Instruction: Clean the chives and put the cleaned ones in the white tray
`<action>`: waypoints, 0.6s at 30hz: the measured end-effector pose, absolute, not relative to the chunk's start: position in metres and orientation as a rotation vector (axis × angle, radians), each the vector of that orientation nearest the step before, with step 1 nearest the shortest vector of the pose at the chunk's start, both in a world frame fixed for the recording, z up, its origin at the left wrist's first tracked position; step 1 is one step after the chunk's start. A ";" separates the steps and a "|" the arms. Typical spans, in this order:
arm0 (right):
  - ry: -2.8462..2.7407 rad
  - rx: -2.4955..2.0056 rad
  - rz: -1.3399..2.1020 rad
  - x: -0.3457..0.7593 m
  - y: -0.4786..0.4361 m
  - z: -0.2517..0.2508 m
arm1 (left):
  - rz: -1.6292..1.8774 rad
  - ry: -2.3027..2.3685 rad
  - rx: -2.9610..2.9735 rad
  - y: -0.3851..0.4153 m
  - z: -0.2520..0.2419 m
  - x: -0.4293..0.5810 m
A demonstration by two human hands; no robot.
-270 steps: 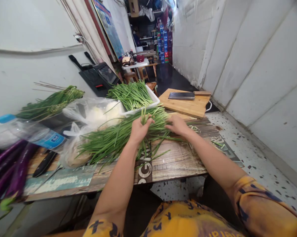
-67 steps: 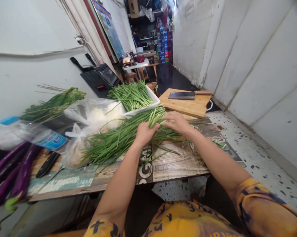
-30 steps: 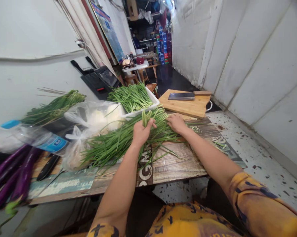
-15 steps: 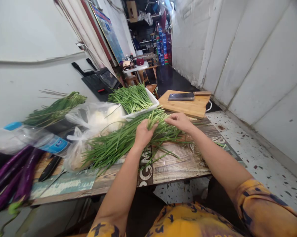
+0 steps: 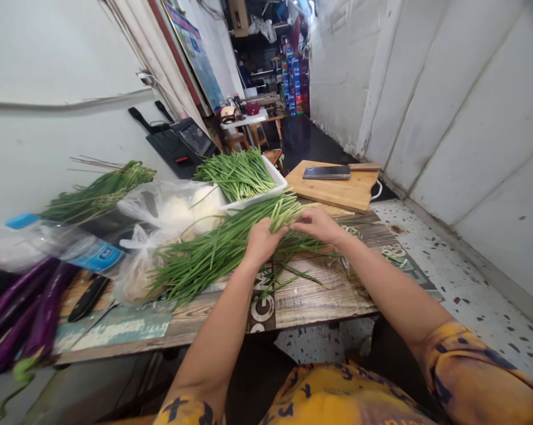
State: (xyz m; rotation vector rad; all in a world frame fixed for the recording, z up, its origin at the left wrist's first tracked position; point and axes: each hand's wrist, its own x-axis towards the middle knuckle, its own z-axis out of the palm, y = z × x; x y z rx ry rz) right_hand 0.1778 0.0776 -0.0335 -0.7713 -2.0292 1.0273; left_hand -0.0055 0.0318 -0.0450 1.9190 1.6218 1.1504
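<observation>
A long heap of green chives [image 5: 204,260] lies across the wooden table [image 5: 319,295]. My left hand [image 5: 261,241] is closed round a small bunch of chive stalks near their cut ends, which stick up between my hands. My right hand [image 5: 318,223] touches the same bunch from the right, its fingers pinched on the stalk ends. A white tray [image 5: 278,177] just behind holds more chives.
A wooden cutting board [image 5: 337,190] with a cleaver [image 5: 326,172] lies at the table's far right. Plastic bags [image 5: 169,206], a water bottle [image 5: 71,248], a dark-handled knife [image 5: 87,298] and purple eggplants [image 5: 22,319] sit to the left. Another green bundle [image 5: 98,190] lies by the wall.
Both hands have drawn closer together on the chive bunch; my right hand moved left to meet the stalk ends held by my left hand.
</observation>
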 end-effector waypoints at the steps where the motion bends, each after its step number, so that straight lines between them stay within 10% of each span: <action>1: -2.078 -0.775 0.965 0.177 0.077 -0.033 | 1.152 1.630 1.913 0.032 -0.045 -0.005; 11: -2.120 -1.566 0.247 0.207 0.092 -0.028 | 1.091 1.831 1.858 0.030 -0.040 -0.002; 18: -2.448 -0.809 -0.064 0.187 0.077 -0.032 | 1.130 1.778 1.821 0.031 -0.044 -0.003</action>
